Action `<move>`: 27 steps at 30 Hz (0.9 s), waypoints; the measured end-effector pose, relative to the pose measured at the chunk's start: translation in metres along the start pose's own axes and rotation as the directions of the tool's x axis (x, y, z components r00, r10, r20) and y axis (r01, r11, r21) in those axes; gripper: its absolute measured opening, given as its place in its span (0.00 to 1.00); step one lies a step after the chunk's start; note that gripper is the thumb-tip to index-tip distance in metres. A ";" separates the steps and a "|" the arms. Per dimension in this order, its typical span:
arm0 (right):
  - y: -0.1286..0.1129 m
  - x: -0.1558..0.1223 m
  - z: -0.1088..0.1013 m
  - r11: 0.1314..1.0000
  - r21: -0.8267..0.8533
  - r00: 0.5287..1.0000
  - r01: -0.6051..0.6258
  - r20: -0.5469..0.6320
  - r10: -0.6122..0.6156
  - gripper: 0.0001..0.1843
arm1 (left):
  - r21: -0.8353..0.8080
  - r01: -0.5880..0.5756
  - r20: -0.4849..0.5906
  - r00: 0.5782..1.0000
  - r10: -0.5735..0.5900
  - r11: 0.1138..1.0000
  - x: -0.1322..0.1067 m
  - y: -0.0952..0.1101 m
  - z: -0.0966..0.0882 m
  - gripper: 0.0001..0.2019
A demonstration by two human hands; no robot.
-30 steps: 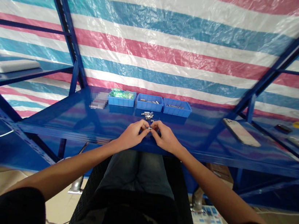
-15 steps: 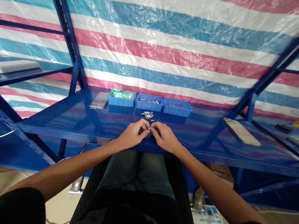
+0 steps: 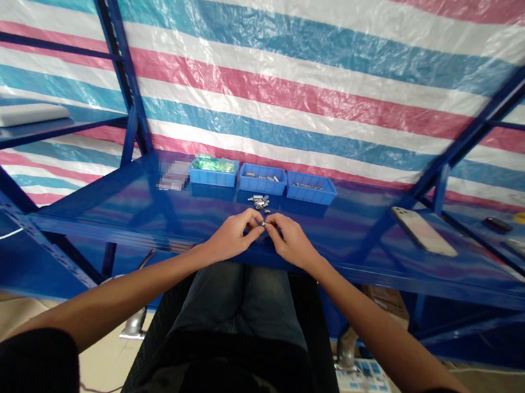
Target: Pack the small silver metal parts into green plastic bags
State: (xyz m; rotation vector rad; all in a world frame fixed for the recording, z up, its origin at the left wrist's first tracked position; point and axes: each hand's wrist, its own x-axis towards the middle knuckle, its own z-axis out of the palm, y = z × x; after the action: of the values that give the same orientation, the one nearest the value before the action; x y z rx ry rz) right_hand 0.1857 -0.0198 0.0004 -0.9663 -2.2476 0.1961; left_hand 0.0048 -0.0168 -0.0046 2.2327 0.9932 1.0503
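Near the front edge of the blue table [image 3: 192, 219], my left hand [image 3: 237, 230] and my right hand [image 3: 290, 239] meet with their fingertips pinched. Between them is a small silvery metal piece [image 3: 263, 224], gripped from both sides; it is too small to name exactly. Just beyond my fingers lies a little pile of similar shiny metal parts [image 3: 260, 202]. Behind the pile, the middle blue bin [image 3: 262, 187] and the right blue bin [image 3: 311, 195] hold small metal pieces. Green and clear plastic packets fill the left blue bin [image 3: 212, 178].
A phone [image 3: 425, 231] lies on the right of the table. Blue frame posts [image 3: 130, 140] rise at both sides, with a striped plastic sheet [image 3: 285, 96] behind. A white device [image 3: 19, 115] rests on the left shelf. Under the table are a cardboard box [image 3: 388, 303] and a power strip [image 3: 367, 376].
Both hands keep almost the same place and pinch. The small metal piece between the fingertips appears slightly turned. The pile and bins have not moved.
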 end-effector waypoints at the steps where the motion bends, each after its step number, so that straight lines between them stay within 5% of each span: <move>1: 0.000 0.000 0.000 1.000 -0.006 1.000 0.001 0.003 -0.001 0.07 | -0.002 -0.009 -0.001 1.000 0.009 1.000 0.000 0.000 0.000 0.09; 27: -0.001 -0.001 0.000 0.999 0.036 1.000 -0.004 -0.020 0.004 0.04 | -0.053 0.034 0.021 0.999 -0.033 0.998 0.001 0.000 -0.001 0.08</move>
State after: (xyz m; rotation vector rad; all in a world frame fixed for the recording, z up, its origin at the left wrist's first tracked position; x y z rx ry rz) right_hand 0.1855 -0.0213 0.0002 -0.9499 -2.2169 0.2263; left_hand 0.0045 -0.0159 -0.0039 2.1723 0.9795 1.0253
